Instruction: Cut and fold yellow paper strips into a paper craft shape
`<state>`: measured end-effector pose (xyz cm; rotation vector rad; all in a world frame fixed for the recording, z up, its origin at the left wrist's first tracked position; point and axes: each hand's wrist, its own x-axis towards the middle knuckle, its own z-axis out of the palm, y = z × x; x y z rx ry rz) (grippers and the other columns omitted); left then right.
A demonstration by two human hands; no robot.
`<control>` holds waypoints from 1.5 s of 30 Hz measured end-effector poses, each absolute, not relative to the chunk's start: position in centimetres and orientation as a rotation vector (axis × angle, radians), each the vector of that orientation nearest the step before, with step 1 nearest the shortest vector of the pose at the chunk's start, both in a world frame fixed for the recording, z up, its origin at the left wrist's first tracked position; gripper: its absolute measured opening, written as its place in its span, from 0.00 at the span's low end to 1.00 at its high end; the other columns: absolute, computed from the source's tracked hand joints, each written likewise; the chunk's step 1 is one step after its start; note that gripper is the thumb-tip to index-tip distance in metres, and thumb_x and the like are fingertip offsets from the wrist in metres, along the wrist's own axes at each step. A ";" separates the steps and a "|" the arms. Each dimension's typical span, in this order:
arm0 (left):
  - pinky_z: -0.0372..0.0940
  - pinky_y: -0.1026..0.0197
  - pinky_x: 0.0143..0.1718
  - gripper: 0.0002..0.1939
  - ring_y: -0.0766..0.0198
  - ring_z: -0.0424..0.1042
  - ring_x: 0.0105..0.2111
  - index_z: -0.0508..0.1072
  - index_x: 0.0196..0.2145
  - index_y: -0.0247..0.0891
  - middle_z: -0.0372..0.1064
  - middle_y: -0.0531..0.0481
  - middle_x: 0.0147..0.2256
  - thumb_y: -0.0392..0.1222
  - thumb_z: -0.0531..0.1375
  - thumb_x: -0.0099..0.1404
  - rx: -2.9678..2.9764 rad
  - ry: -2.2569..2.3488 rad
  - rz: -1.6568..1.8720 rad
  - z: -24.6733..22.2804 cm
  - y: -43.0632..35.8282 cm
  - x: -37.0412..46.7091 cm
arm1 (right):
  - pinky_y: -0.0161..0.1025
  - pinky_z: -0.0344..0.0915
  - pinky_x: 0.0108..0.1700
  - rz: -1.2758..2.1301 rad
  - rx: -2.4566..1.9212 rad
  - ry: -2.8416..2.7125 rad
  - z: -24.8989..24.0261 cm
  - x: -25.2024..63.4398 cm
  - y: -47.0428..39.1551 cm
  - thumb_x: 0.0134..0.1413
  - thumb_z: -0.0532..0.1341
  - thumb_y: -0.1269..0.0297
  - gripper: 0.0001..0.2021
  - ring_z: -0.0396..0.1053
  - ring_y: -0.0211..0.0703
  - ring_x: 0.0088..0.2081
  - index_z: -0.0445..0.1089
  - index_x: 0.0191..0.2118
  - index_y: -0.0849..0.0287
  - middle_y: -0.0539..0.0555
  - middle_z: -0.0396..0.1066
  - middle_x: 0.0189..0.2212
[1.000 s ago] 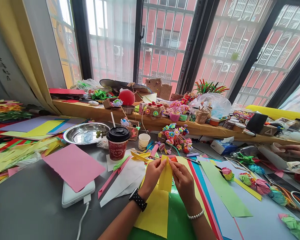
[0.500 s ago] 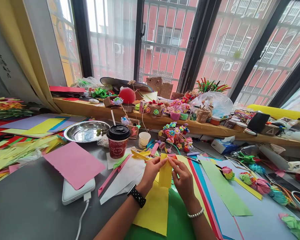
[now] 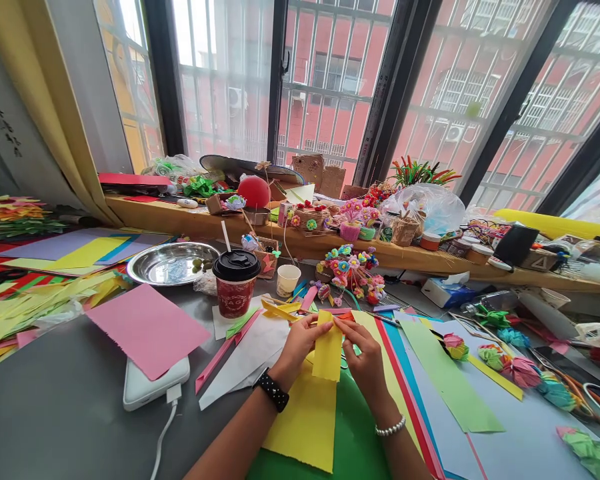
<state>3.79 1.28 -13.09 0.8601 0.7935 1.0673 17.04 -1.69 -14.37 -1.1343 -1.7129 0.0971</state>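
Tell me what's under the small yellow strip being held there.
Beneath the yellow strip shows a larger yellow sheet, lying on a green surface. The strip and the left forearm cover parts of that sheet; whatever lies there can't be seen.

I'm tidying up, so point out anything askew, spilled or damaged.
The pink sheet lies askew, partly covering the white device, with a ragged near-left edge rather than a clean cut. The yellow sheet below the held yellow strip has a similarly rough near edge. No spill shows.
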 end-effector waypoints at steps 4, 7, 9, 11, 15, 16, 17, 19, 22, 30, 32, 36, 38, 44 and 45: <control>0.63 0.65 0.24 0.24 0.63 0.71 0.23 0.65 0.34 0.34 0.71 0.52 0.22 0.43 0.68 0.38 0.863 0.820 1.091 -13.4 1.5 3.8 | 0.41 0.67 0.40 0.108 -1.137 -1.709 -14.4 17.0 -1.7 0.43 0.51 0.76 0.20 0.68 0.45 0.39 0.70 0.42 0.54 0.54 0.72 0.37; 0.62 0.66 0.22 0.25 0.63 0.71 0.21 0.64 0.33 0.34 0.71 0.52 0.22 0.43 0.68 0.37 0.904 0.855 1.096 -13.4 1.6 3.8 | 0.42 0.66 0.41 0.168 -1.126 -1.680 -14.3 17.0 -1.8 0.42 0.51 0.76 0.19 0.68 0.45 0.39 0.72 0.40 0.55 0.54 0.72 0.36; 0.62 0.66 0.22 0.26 0.63 0.71 0.21 0.64 0.34 0.34 0.71 0.52 0.22 0.42 0.67 0.37 0.941 0.886 1.088 -13.4 1.6 3.8 | 0.42 0.65 0.41 0.266 -1.114 -1.633 -14.2 17.0 -1.8 0.43 0.51 0.75 0.18 0.68 0.45 0.39 0.72 0.38 0.56 0.54 0.73 0.36; 0.62 0.65 0.23 0.26 0.62 0.71 0.22 0.63 0.35 0.34 0.71 0.51 0.22 0.42 0.67 0.38 0.980 0.915 1.077 -13.4 1.7 3.7 | 0.40 0.67 0.38 0.433 -1.121 -1.538 -14.0 17.1 -1.8 0.46 0.53 0.71 0.14 0.68 0.46 0.39 0.72 0.37 0.57 0.55 0.72 0.37; 0.62 0.64 0.23 0.26 0.60 0.71 0.23 0.62 0.36 0.34 0.72 0.48 0.23 0.43 0.66 0.40 1.087 0.889 0.990 -13.7 1.6 3.9 | 0.39 0.68 0.32 0.782 -1.158 -1.299 -14.0 17.4 -1.5 0.47 0.57 0.60 0.13 0.69 0.47 0.35 0.73 0.34 0.61 0.57 0.73 0.33; 0.62 0.64 0.24 0.25 0.60 0.71 0.24 0.62 0.36 0.34 0.72 0.48 0.24 0.43 0.66 0.41 1.113 0.868 0.975 -13.7 1.6 3.9 | 0.39 0.67 0.32 0.840 -1.160 -1.267 -14.1 17.5 -1.4 0.46 0.58 0.58 0.13 0.69 0.47 0.34 0.73 0.33 0.62 0.57 0.73 0.31; 0.62 0.64 0.24 0.25 0.60 0.71 0.24 0.62 0.36 0.34 0.72 0.47 0.24 0.43 0.66 0.41 1.138 0.851 0.968 -13.7 1.5 4.0 | 0.39 0.67 0.32 0.889 -1.160 -1.247 -14.2 17.6 -1.3 0.44 0.59 0.57 0.14 0.69 0.47 0.33 0.74 0.32 0.62 0.56 0.73 0.29; 0.61 0.64 0.24 0.24 0.61 0.71 0.24 0.62 0.36 0.34 0.72 0.48 0.24 0.43 0.65 0.42 1.174 0.837 0.969 -13.7 1.3 4.1 | 0.38 0.66 0.31 0.970 -1.158 -1.213 -14.3 17.8 -1.2 0.42 0.61 0.56 0.15 0.68 0.46 0.31 0.74 0.31 0.63 0.56 0.73 0.27; 0.61 0.65 0.23 0.24 0.61 0.71 0.23 0.62 0.36 0.34 0.71 0.49 0.23 0.43 0.65 0.42 1.205 0.859 0.972 -13.6 1.2 4.1 | 0.39 0.65 0.32 1.060 -1.150 -1.146 -14.3 17.8 -1.2 0.39 0.62 0.55 0.15 0.68 0.45 0.30 0.75 0.30 0.63 0.56 0.73 0.26; 0.59 0.67 0.21 0.21 0.63 0.69 0.22 0.62 0.35 0.34 0.69 0.51 0.22 0.43 0.64 0.44 1.265 0.888 0.989 -13.5 1.0 4.0 | 0.38 0.64 0.33 1.067 -1.121 -1.111 -14.1 17.4 -1.5 0.40 0.62 0.56 0.13 0.68 0.44 0.31 0.74 0.29 0.62 0.56 0.73 0.28; 0.58 0.67 0.20 0.21 0.63 0.69 0.21 0.63 0.35 0.34 0.67 0.53 0.20 0.43 0.64 0.44 1.266 0.898 0.995 -13.4 0.9 4.0 | 0.37 0.64 0.33 1.046 -1.132 -1.100 -14.1 17.3 -1.6 0.40 0.62 0.56 0.13 0.68 0.44 0.32 0.74 0.28 0.62 0.55 0.73 0.27; 0.57 0.67 0.19 0.20 0.64 0.68 0.20 0.63 0.33 0.35 0.66 0.55 0.19 0.43 0.64 0.43 1.267 0.908 1.006 -13.5 0.9 4.1 | 0.37 0.63 0.32 0.985 -1.173 -1.069 -14.3 17.0 -1.7 0.39 0.63 0.55 0.13 0.68 0.45 0.31 0.73 0.26 0.62 0.54 0.73 0.25; 0.57 0.67 0.20 0.20 0.64 0.68 0.20 0.63 0.33 0.35 0.67 0.54 0.20 0.43 0.64 0.43 1.256 0.885 1.011 -13.6 1.0 4.2 | 0.38 0.63 0.32 0.959 -1.181 -1.067 -14.3 16.8 -1.8 0.39 0.62 0.55 0.14 0.68 0.46 0.31 0.73 0.26 0.63 0.55 0.73 0.26; 0.58 0.67 0.20 0.21 0.65 0.68 0.20 0.63 0.34 0.35 0.68 0.53 0.21 0.44 0.64 0.44 1.253 0.876 1.010 -14.1 1.2 4.2 | 0.37 0.63 0.32 0.911 -1.176 -1.128 -14.4 16.7 -1.8 0.41 0.61 0.54 0.15 0.68 0.46 0.32 0.73 0.28 0.62 0.55 0.72 0.26; 0.57 0.67 0.20 0.21 0.65 0.68 0.20 0.63 0.34 0.35 0.68 0.53 0.21 0.44 0.64 0.44 1.261 0.877 1.011 -14.1 1.3 4.2 | 0.37 0.63 0.32 0.899 -1.178 -1.139 -14.5 16.7 -1.8 0.41 0.61 0.54 0.15 0.67 0.46 0.31 0.73 0.28 0.62 0.55 0.72 0.26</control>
